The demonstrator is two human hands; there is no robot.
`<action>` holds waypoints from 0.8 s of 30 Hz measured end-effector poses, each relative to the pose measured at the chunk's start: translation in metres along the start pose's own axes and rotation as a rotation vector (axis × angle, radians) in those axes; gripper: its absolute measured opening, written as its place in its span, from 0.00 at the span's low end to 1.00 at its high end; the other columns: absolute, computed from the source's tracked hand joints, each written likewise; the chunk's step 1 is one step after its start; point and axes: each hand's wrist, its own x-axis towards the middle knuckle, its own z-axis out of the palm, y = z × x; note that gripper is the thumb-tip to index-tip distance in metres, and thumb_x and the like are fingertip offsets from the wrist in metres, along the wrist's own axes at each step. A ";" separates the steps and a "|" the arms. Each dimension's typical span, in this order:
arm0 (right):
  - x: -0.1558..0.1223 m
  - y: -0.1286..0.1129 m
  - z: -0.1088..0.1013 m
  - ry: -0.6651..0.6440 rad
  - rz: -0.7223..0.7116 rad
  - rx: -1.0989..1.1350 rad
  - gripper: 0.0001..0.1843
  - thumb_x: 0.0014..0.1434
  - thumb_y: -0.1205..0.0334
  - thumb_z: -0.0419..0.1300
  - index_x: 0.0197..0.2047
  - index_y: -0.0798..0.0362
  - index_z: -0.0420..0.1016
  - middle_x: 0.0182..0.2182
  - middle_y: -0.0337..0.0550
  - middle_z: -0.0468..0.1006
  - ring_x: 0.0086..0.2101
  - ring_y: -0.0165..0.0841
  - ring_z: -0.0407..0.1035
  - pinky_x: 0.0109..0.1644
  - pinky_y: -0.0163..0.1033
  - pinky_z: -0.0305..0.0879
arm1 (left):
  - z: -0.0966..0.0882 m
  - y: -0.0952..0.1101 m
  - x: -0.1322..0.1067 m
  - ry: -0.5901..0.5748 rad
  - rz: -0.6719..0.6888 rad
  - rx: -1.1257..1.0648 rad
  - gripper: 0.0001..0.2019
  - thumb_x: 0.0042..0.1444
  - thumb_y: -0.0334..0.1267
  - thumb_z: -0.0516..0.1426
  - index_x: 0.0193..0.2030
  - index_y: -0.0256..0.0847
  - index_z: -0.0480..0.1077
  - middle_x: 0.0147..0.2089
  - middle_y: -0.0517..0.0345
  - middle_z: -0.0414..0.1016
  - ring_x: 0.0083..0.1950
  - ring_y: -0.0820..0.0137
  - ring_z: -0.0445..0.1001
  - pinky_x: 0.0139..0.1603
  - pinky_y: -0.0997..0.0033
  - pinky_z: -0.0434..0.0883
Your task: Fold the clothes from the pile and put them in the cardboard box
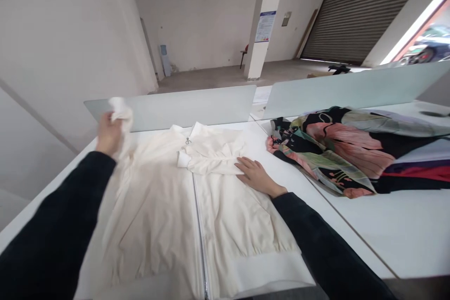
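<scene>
A cream zip-up jacket lies front side up on the white table, its zipper running down the middle. One sleeve is folded across the chest, with its white cuff near the zipper. My right hand rests flat on the jacket beside that folded sleeve, fingers stretched out. At the left, my left hand grips the other sleeve near its cuff and holds it raised above the table. That hand is slightly blurred.
To the right lies a pile of folded clothes, with a floral garment on top. Low frosted partitions stand along the far edge of the table. A wall rises close on the left.
</scene>
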 end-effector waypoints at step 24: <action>0.108 -0.063 -0.027 -0.204 -0.162 0.033 0.26 0.65 0.64 0.51 0.66 0.55 0.60 0.65 0.55 0.61 0.63 0.47 0.55 0.64 0.61 0.51 | 0.071 -0.107 -0.136 -0.674 0.258 0.489 0.33 0.54 0.25 0.45 0.70 0.29 0.51 0.72 0.33 0.46 0.73 0.51 0.47 0.66 0.50 0.59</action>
